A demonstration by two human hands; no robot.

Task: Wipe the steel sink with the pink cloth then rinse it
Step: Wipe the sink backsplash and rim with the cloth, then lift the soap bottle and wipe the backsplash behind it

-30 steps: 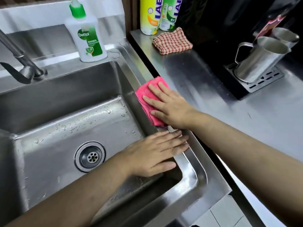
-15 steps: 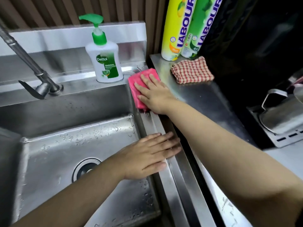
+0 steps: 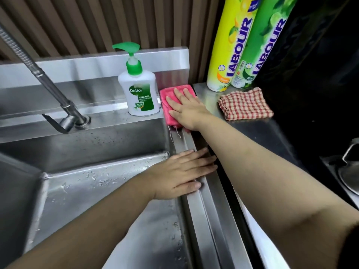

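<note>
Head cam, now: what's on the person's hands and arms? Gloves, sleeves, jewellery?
No gloves, rings or watch on the left hand or right hand. The left forearm and right forearm are bare. A dark patch at the right upper arm may be a sleeve.

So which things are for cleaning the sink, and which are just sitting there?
For the job: pink cloth, pressed flat by the right hand; steel sink; tap, for rinsing; left hand, resting on the sink's rim.

Just sitting there: Dettol bottle; checked cloth; yellow Labour can; green Labour can.
</note>
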